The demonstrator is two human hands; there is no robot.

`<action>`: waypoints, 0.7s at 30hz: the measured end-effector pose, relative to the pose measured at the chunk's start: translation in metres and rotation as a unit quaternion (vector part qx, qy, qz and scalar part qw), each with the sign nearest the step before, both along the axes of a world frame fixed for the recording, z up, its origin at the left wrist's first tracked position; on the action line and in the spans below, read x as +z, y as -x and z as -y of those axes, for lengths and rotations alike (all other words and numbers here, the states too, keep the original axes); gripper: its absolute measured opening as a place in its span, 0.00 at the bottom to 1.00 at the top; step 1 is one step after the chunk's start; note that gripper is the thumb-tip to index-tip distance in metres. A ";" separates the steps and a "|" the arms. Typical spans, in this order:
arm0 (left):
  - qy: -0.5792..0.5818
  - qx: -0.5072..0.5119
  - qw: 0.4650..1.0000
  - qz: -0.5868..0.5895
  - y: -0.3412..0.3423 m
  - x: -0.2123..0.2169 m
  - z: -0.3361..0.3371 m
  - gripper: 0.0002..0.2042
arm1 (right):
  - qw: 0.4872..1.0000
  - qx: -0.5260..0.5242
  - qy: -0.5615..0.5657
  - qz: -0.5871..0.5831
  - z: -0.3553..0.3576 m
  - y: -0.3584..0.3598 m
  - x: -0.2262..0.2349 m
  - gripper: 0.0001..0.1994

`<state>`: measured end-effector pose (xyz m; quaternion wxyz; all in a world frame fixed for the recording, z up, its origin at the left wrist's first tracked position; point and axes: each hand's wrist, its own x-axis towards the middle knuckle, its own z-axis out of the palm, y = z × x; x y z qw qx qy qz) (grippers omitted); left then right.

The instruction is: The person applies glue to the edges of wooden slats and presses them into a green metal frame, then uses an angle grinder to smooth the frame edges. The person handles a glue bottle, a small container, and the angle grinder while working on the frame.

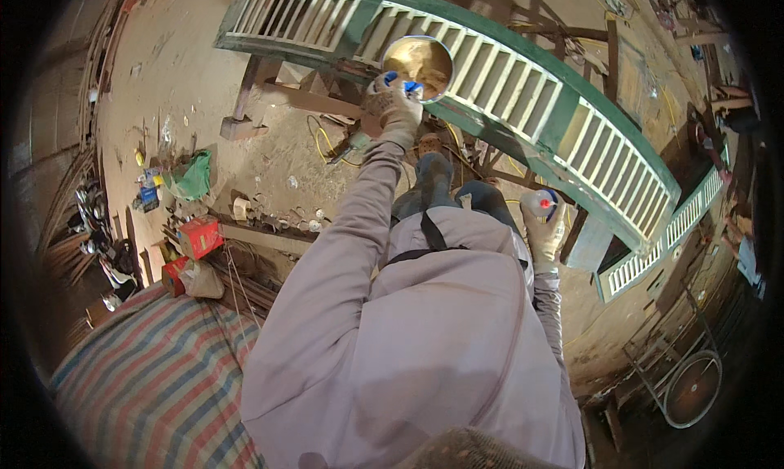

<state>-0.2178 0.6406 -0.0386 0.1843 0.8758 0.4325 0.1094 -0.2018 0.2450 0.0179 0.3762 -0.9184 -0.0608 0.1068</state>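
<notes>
Left hand [398, 101] fingers curl around the open tin [418, 67], likely sloshy; right hand [542, 228] grips a light bottle [541, 203].

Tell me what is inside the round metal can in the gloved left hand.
The round metal can in the gloved left hand holds a glossy yellowish-brown liquid. Its depth and the bottom are covered by the liquid.

The gloved left hand [395, 101] grips an open round tin [417, 67] of brownish liquid at twelve o'clock, over a green louvred shutter [523, 101] on trestles. At three o'clock the gloved right hand [543, 228] holds a small bottle [541, 203]. A striped cloth [155, 371] lies at eight o'clock, red boxes [198, 237] near it.
</notes>
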 end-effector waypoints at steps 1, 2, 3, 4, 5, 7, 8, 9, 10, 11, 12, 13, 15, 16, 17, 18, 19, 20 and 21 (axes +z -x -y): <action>-0.018 0.006 1.000 0.010 0.001 0.001 0.002 0.19 | 1.000 -0.003 0.000 0.001 -0.003 0.001 0.000 0.34; -0.034 0.012 0.999 0.020 0.000 0.004 0.005 0.19 | 1.000 -0.002 0.001 -0.002 -0.006 0.001 0.004 0.34; -0.021 0.022 0.999 0.019 0.000 0.004 0.005 0.19 | 1.000 -0.001 0.002 -0.005 -0.009 0.002 0.008 0.34; -0.008 0.031 0.999 0.018 -0.001 0.005 0.004 0.19 | 1.000 0.001 0.002 -0.009 -0.012 0.002 0.012 0.34; 0.007 0.038 0.999 0.018 -0.004 0.007 0.005 0.19 | 1.000 -0.004 0.000 -0.016 -0.012 0.003 0.011 0.33; 0.024 0.051 0.998 0.009 -0.009 0.011 0.006 0.19 | 0.999 -0.010 0.031 -0.026 -0.012 0.005 0.013 0.34; 0.033 0.056 0.998 0.004 -0.011 0.017 0.008 0.19 | 0.998 -0.015 0.047 -0.033 -0.012 0.006 0.015 0.34; 0.067 0.074 0.995 -0.014 -0.015 0.035 0.010 0.20 | 0.998 -0.019 0.043 -0.033 -0.013 0.008 0.013 0.37; 0.046 0.073 0.996 0.016 -0.018 0.025 0.009 0.21 | 0.998 -0.022 0.034 -0.037 -0.014 0.008 0.013 0.39; 0.021 0.081 0.995 0.045 -0.013 0.012 0.007 0.21 | 0.999 -0.015 0.024 -0.044 -0.019 0.008 0.015 0.40; -0.001 0.084 0.994 0.073 -0.012 0.005 0.006 0.22 | 0.999 -0.014 0.016 -0.049 -0.020 0.008 0.016 0.42; 0.003 0.076 0.994 0.079 -0.008 -0.003 0.005 0.24 | 0.998 -0.021 0.030 -0.048 -0.019 0.011 0.011 0.43; 0.052 0.098 0.972 0.209 -0.009 -0.023 0.007 0.19 | 0.997 -0.031 0.057 -0.041 -0.016 0.017 0.000 0.44; 0.075 0.118 0.962 0.236 0.001 -0.031 0.003 0.17 | 0.997 -0.016 0.065 -0.042 -0.019 0.016 -0.004 0.45; 0.114 0.112 0.949 0.271 -0.007 -0.034 0.008 0.16 | 0.996 -0.023 0.078 -0.031 -0.016 0.020 -0.003 0.46; 0.152 0.114 0.945 0.267 -0.005 -0.022 0.011 0.16 | 0.996 -0.019 0.087 -0.027 -0.017 0.022 -0.003 0.46; 0.178 0.109 0.941 0.267 -0.007 -0.017 0.012 0.16 | 0.994 -0.017 0.104 -0.029 -0.018 0.023 -0.003 0.44; 0.199 0.110 0.937 0.266 -0.003 -0.013 0.010 0.17 | 0.995 -0.009 0.096 -0.034 -0.024 0.024 -0.001 0.44; 0.208 0.106 0.934 0.270 -0.002 -0.014 0.008 0.17 | 0.995 -0.002 0.089 -0.040 -0.029 0.024 0.003 0.43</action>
